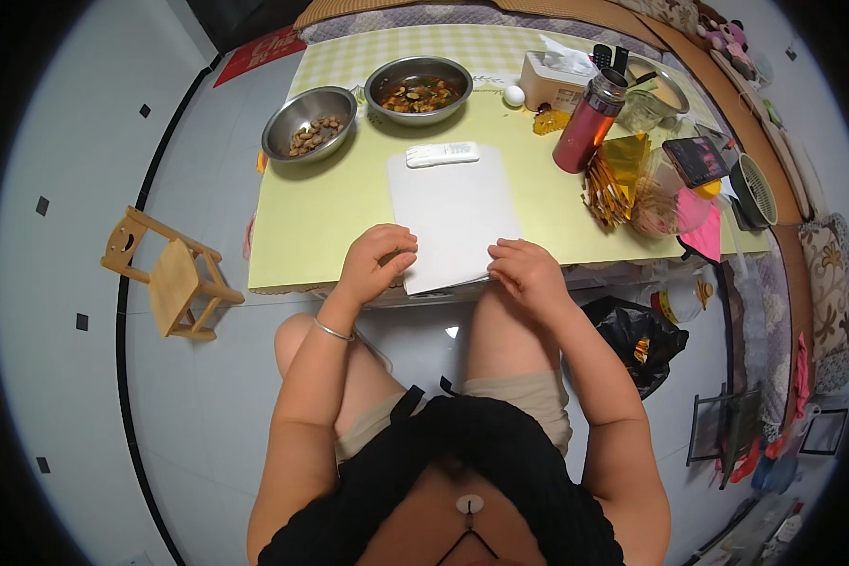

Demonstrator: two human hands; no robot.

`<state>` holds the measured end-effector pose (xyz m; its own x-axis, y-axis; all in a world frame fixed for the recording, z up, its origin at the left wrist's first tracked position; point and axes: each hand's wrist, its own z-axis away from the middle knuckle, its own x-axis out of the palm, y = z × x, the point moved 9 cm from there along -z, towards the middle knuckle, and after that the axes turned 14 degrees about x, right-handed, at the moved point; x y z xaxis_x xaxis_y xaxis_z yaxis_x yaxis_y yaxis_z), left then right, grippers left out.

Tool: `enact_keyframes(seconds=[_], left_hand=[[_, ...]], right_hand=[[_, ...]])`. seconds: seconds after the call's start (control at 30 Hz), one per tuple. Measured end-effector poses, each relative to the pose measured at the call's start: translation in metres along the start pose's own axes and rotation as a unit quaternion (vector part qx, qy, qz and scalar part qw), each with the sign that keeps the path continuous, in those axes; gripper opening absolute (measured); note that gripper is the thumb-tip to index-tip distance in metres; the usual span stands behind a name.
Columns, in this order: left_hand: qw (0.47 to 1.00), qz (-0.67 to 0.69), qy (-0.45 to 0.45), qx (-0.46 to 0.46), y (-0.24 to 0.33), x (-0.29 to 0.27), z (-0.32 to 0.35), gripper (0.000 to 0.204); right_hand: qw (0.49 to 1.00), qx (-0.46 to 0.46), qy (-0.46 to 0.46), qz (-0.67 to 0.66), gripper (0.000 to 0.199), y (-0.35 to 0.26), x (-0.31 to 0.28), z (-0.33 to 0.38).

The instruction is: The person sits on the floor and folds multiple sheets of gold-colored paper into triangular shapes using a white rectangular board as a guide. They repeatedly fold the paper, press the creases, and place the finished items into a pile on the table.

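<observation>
White sheets of paper [455, 212], seemingly a thin stack, lie on the table and slightly overhang its near edge. My left hand [377, 261] is at the paper's left edge, fingers loosely bent and the thumb apart from them. Beside the lower right edge is my right hand [528, 274], with loosely curved fingers that touch or nearly touch the paper; its thumb is partly hidden. Neither hand visibly grips the sheets. Across the paper's far end rests a small, long white object [442, 155] with a ridged left end; its kind is unclear.
The table [321, 226] also bears a metal bowl of nuts [311, 124], a bowl of dark food [419, 91], an egg-like white ball [513, 95], a tissue box [552, 82], a red thermos [590, 123], gold strips [608, 193] and a phone [696, 161]. A wooden chair [174, 274] stands left.
</observation>
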<state>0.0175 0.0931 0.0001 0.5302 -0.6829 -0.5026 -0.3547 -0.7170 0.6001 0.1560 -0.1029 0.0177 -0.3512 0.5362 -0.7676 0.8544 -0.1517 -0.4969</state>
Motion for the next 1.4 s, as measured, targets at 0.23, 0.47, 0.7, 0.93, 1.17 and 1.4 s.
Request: enact_keyframes(seconds=[0.23, 0.47, 0.7, 0.93, 1.17, 1.4], left_hand=[[0.997, 0.072, 0.003, -0.041, -0.015, -0.001, 0.001, 0.018], [0.998, 0.063, -0.004, -0.015, -0.015, -0.007, -0.003, 0.027], [0.99, -0.04, 0.059, -0.125, -0.033, -0.008, 0.001, 0.018], [0.964, -0.136, 0.151, -0.173, -0.033, -0.007, -0.01, 0.02], [0.94, -0.273, 0.133, -0.158, -0.03, -0.001, -0.02, 0.022], [0.925, -0.307, 0.147, -0.171, -0.025, -0.001, -0.021, 0.027]], right_hand=[[0.995, 0.095, -0.011, -0.021, 0.008, 0.004, 0.0, -0.017], [0.916, 0.313, -0.091, -0.234, 0.008, 0.051, 0.015, -0.038], [0.827, 0.344, -0.107, -0.432, 0.022, 0.081, 0.02, -0.056], [0.898, 0.281, -0.04, -0.337, 0.03, 0.102, 0.023, -0.057], [0.941, 0.321, 0.112, 0.003, 0.03, 0.092, 0.012, -0.067], [0.935, 0.322, 0.137, 0.063, 0.029, 0.08, 0.01, -0.068]])
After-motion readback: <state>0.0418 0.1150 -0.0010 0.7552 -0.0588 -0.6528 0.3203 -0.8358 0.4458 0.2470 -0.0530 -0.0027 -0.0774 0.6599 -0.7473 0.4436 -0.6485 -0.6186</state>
